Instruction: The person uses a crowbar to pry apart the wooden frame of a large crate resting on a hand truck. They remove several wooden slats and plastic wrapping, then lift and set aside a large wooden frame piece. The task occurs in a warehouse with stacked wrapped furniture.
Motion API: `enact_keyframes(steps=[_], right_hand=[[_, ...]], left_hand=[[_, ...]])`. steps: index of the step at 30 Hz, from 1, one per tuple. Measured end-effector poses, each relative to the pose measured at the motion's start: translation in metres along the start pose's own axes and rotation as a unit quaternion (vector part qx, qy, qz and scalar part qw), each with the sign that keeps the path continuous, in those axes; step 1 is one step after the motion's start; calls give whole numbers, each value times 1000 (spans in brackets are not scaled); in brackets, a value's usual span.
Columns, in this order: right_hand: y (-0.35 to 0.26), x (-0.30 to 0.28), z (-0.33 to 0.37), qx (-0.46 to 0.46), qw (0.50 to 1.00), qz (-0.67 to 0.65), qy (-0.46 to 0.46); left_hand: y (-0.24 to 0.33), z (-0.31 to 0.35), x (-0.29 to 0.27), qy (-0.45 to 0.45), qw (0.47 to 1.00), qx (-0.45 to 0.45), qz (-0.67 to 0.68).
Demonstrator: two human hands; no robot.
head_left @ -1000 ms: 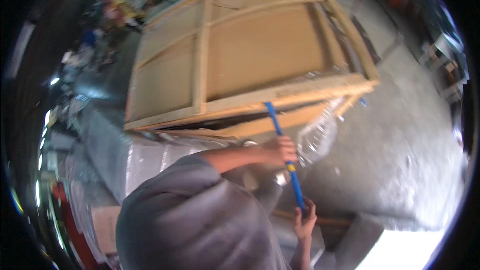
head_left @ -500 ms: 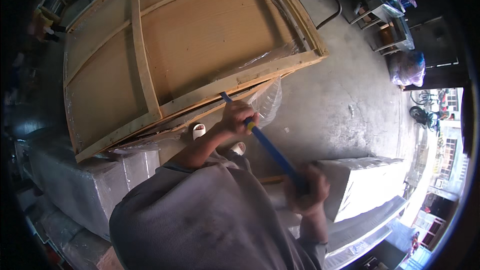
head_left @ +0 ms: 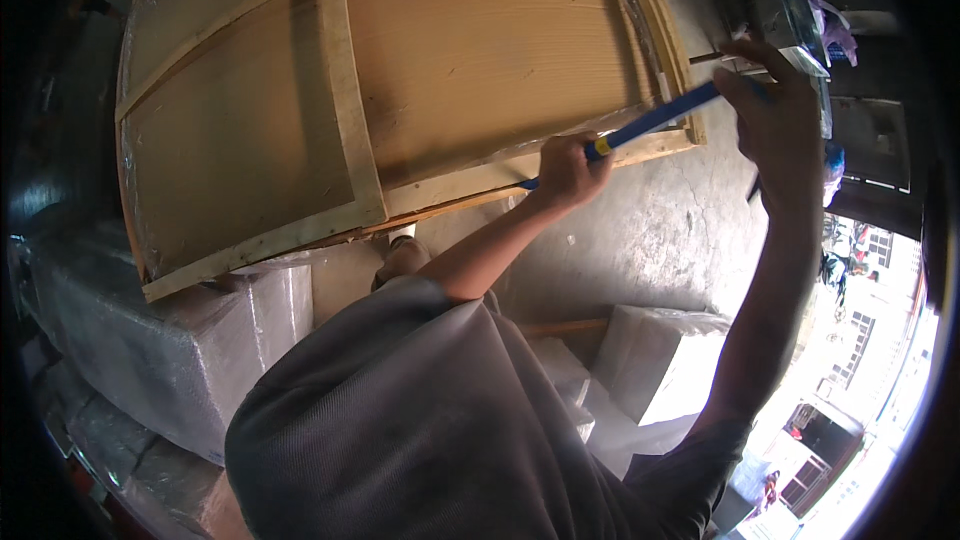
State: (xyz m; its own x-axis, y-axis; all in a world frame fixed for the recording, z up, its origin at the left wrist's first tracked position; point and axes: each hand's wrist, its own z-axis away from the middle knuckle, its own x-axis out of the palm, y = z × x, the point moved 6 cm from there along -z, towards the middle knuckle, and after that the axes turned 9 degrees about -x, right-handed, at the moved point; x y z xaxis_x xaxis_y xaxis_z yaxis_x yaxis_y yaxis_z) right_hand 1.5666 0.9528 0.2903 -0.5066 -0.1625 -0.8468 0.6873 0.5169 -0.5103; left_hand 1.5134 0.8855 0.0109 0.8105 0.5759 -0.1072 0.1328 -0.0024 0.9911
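Observation:
A blue pry bar [head_left: 655, 120] with a yellow band slants from the edge of a large wooden crate [head_left: 430, 198] up to the right. Its blue tip meets the crate's lower edge, under the front slat; how deep it goes is hidden. My left hand [head_left: 575, 170] is wrapped round the bar just below the yellow band. On the bar's far end lies my right hand [head_left: 785, 125], arm stretched out, with the bar between thumb and fingers. Its index finger is partly raised, so the hold looks loose. Brown cardboard panels [head_left: 490, 60] fill the crate's slatted frame.
Plastic-wrapped blocks stand at my left [head_left: 190, 340] and at my lower right [head_left: 660, 360]. My foot [head_left: 402, 258] is close under the crate's edge. A table [head_left: 785, 0] with bagged things stands at the upper right, and a bright doorway [head_left: 850, 340] lies at the right.
My right hand has swung the bar's far end from the lower right to the upper right, and its fingers have loosened. My left hand has moved right and up with the bar.

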Motion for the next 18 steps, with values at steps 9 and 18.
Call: enact_keyframes(steps=[9,18], right_hand=[[21,-16,292,130,970,89,184],[61,111,531,366,909,-187,69]], left_hand=[[25,99,-10,-203,957,206,4],[2,213,-66,-324,848,410,-86]])
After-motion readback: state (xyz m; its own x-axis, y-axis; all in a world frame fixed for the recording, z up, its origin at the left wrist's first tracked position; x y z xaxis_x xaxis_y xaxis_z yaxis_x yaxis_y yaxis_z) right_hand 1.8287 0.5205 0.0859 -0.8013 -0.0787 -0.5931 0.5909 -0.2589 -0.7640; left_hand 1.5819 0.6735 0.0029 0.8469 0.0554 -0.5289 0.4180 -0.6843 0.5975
